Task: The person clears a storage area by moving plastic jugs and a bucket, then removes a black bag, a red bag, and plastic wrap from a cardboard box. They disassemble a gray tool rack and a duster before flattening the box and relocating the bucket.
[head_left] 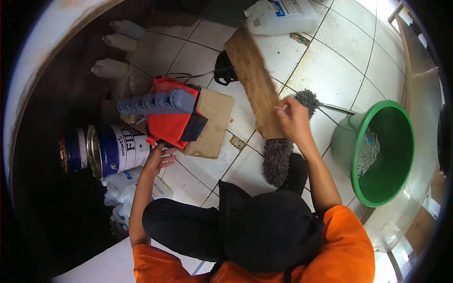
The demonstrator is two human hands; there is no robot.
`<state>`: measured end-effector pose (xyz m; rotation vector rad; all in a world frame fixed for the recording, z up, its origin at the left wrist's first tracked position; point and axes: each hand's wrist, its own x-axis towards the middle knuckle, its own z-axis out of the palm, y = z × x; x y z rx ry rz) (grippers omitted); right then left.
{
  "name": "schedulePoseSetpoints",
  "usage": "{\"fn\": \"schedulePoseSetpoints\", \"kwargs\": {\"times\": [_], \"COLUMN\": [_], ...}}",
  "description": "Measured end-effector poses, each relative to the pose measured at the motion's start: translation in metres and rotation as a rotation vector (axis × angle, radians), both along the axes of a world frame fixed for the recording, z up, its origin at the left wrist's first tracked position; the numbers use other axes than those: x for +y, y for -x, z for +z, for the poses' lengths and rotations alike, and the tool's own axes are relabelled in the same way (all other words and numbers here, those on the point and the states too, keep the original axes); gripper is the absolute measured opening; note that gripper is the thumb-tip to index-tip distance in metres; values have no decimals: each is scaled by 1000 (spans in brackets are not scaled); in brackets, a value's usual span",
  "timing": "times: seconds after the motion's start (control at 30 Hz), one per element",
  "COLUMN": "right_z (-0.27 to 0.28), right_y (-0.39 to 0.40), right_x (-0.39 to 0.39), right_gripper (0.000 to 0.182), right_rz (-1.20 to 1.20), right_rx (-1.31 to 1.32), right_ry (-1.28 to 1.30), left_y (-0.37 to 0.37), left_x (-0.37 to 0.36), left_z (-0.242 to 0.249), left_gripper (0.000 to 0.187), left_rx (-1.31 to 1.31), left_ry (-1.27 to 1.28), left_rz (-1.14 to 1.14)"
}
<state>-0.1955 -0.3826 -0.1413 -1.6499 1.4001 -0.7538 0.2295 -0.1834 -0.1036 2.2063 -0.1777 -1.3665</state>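
Observation:
My right hand (293, 118) is closed on the lower end of a long brown cardboard strip (255, 78), which is tilted above the tiled floor. My left hand (159, 158) has its fingers apart, close to the lower edge of a red bag (166, 123). On top of the bag lies a blue-grey plastic rack (158, 102). A flat cardboard piece (218, 118) shows beside and under the bag. Just below the strip's end is a dark grey shaggy mop piece (277, 162). A second shaggy head (307, 100) with a metal handle lies behind my right hand.
A green bucket (340, 141) holding a grey mop head stands at the right. Blue-and-white paint buckets (127, 147) and plastic jugs (121, 191) are at the left. Another jug (283, 18) is at the top, near a black item (225, 68).

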Motion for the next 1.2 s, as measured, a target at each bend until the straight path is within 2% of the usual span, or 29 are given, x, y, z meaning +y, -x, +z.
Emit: {"fn": "schedulePoseSetpoints", "kwargs": {"times": [0.03, 0.07, 0.13, 0.17, 0.23, 0.3, 0.37, 0.4, 0.43, 0.5, 0.53, 0.6, 0.63, 0.7, 0.77, 0.87, 0.9, 0.97, 1.0, 1.07, 1.1, 1.17, 1.2], "right_z": [-1, -2, -9, -20, -49, -57, -71, -73, -87, -97, -93, -84, -84, -76, -84, -97, -102, -108, -110, -107, -104, -99, -98], "right_y": [14, 25, 42, 49, 53, 47, 42, 39, 38, 36, 36, 32, 36, 36, 43, 44, 42, 39, 36, 30, 28, 28, 29], "right_x": [1, 1, 1, 3, 9, 22, 33, 38, 42, 50, 54, 60, 62, 67, 75, 72, 70, 65, 62, 57, 58, 58, 62], "right_gripper": [19, 19, 21, 21, 21, 21, 20, 20, 19, 19, 19, 18, 19, 20, 20, 20, 19, 19, 19, 19, 20, 21, 21], "right_rz": [-53, -57, -174, -177, -269, -317, -427, -444, -452, -442, -439, -438, -381, -402, -393, -354, -351, -328, -330, -321, -327, -329, -331], "right_rx": [-9, -9, -38, -34, -144, -245, -478, -476, -430, -411, -430, -472, -387, -481, -468, -497, -541, -523, -529, -533, -582, -631, -657], "right_ry": [55, 62, 28, 23, -108, -209, -396, -406, -385, -391, -406, -399, -390, -424, -441, -437, -436, -431, -431, -415, -424, -413, -416], "left_y": [3, 11, 40, 55, 89, 137, 163, 174, 187, 194, 193, 188, 182, 162, 169, 203, 215, 242, 254, 273, 277, 285, 286], "left_x": [-2, -10, -32, -41, -64, -102, -153, -181, -216, -274, -294, -330, -342, -353, -346, -338, -333, -310, -298, -270, -257, -234, -222], "left_z": [10, 25, 61, 76, 96, 93, 57, 33, 16, -45, -75, -128, -152, -187, -179, -121, -104, -67, -50, -23, -16, -4, -1], "left_gripper": [46, 46, 48, 48, 47, 42, 37, 36, 37, 33, 33, 34, 34, 35, 31, 23, 23, 22, 22, 26, 26, 30, 30], "left_rx": [26, 25, -106, -102, -76, -66, -384, -482, -544, -918, -920, -1293, -1295, -1381, -1391, -1313, -1311, -1258, -1265, -1184, -1195, -1150, -1159], "left_ry": [-125, -118, -529, -533, -83, 204, 400, 383, 237, 232, 244, 137, 150, -26, -40, 307, 316, 610, 617, 621, 633, 663, 676], "left_rz": [-144, -148, -796, -800, -1217, -1134, -1360, -1341, -1341, -1289, -1281, -882, -885, -904, -996, -1062, -1068, -1189, -1176, -1362, -1350, -1542, -1538]}}
